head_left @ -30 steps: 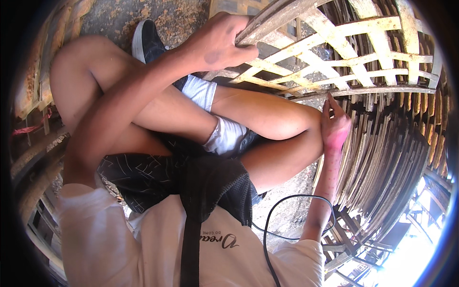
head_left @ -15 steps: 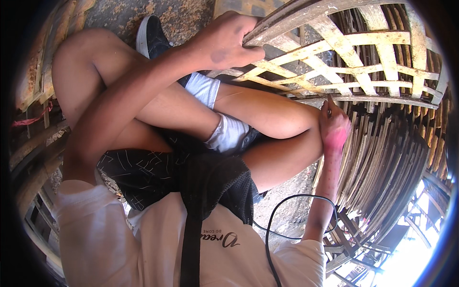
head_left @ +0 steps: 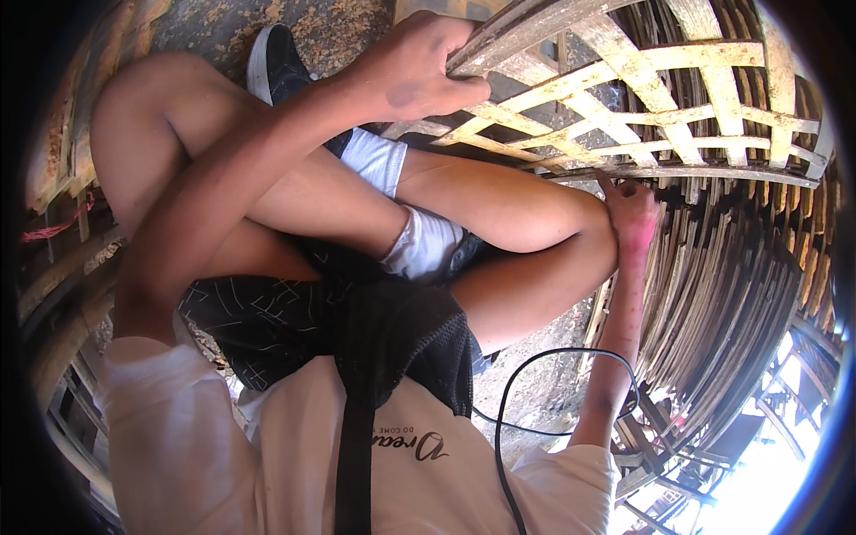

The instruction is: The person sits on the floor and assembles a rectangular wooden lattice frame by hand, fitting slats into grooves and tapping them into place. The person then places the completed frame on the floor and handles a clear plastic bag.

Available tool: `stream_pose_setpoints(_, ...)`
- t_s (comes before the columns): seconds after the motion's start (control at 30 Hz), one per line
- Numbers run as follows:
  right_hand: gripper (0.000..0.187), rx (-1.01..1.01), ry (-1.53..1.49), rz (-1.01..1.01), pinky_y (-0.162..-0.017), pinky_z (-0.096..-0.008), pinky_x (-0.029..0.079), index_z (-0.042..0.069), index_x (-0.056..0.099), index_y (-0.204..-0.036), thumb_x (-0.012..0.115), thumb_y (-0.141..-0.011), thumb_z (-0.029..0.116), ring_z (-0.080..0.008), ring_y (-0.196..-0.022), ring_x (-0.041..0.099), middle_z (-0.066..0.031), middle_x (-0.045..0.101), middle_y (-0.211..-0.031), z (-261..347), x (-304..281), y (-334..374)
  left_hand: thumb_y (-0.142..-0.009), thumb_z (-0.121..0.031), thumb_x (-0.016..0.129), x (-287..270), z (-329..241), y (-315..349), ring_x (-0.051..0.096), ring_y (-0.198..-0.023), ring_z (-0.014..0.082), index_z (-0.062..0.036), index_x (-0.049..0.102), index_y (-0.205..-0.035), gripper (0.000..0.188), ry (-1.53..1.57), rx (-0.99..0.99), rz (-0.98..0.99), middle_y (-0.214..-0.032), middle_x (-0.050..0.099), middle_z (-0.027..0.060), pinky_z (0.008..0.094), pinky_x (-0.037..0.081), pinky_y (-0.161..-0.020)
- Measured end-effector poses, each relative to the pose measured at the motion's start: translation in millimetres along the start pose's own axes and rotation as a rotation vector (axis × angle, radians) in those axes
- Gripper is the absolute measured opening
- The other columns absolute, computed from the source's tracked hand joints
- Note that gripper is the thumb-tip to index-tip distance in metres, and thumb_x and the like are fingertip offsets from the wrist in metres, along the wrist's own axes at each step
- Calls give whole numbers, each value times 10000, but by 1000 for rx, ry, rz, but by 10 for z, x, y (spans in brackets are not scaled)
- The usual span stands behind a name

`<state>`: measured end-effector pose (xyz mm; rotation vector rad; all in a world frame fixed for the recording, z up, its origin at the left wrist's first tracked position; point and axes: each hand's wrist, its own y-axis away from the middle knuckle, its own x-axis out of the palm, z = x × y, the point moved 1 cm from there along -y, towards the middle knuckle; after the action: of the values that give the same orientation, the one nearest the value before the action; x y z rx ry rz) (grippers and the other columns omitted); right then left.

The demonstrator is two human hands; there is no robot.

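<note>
A lattice panel of woven bamboo strips (head_left: pixel 687 116), framed by flat rim slats, stands on edge in front of me. My left hand (head_left: pixel 437 69) is closed around the end of its upper wooden rim (head_left: pixel 526 40), thumb below and fingers folded over. At the panel's lower rim (head_left: pixel 713 172), just beyond my bent knee, is my right hand (head_left: pixel 631 212). Its fingers are curled in, with the fingertips against or very near that rim. Whatever they pinch is too small or hidden to name. Pink colour covers the back of this hand and wrist.
A thick stack of curved, slatted bamboo pieces (head_left: pixel 713 303) fills the right side. More bamboo lattice (head_left: pixel 80 134) stands at the left, with a pink string (head_left: pixel 58 234) nearby. A black cable (head_left: pixel 504 419) loops beside my right forearm. My crossed legs take up the middle.
The panel has shifted slightly upward in view. My right hand has moved a little, its fingers now closer against the lower rim. The left hand keeps its hold.
</note>
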<state>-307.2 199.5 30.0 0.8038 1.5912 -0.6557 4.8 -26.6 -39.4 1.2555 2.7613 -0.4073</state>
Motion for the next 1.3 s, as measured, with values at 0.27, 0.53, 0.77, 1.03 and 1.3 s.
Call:
stream_pose_setpoints(0.27,373,-209,-1055,172,-791,-321,555,-70,730,-1105,878,-849,158,-158,-870,687,-109,768,-1009,-395,456,-267,-894,-94,747,-139,-241,-55,701,-710,147,21,677,-1066,219,11,-258,223,-792,722,87,326,576,-637)
stream_pose_setpoints(0.53,533,-264,-757,137,-836,-355,559,-108,708,-1077,912,-813,309,-193,-906,690,-155,764,-1001,-614,676,-607,-856,-80,739,-77,-276,-37,630,-550,124,24,667,-983,179,214,-296,66,-705,685,66,315,511,-503)
stream_pose_setpoints(0.77,474,-265,-617,93,-772,-336,520,-90,691,-931,862,-842,343,-159,-798,612,-111,712,-868,-519,620,-553,-865,-88,740,-32,-156,-57,682,-654,133,26,684,-1020,200,50,-217,13,-828,744,110,307,547,-571)
stream_pose_setpoints(1.03,336,-213,-684,192,-887,-347,548,-99,714,-1082,782,-916,186,-175,-939,674,-138,749,-1019,-557,576,-555,-879,-103,731,-22,-80,-72,720,-726,152,40,688,-1070,242,74,-184,12,-868,759,122,304,579,-623)
stream_pose_setpoints(1.3,437,-144,-1245,303,-1007,-362,519,-86,678,-1232,688,-967,263,-238,-1102,682,-180,724,-1180,-501,613,-466,-872,-108,721,-53,-106,-60,719,-691,160,44,693,-1054,239,50,-166,-3,-848,756,128,314,587,-608)
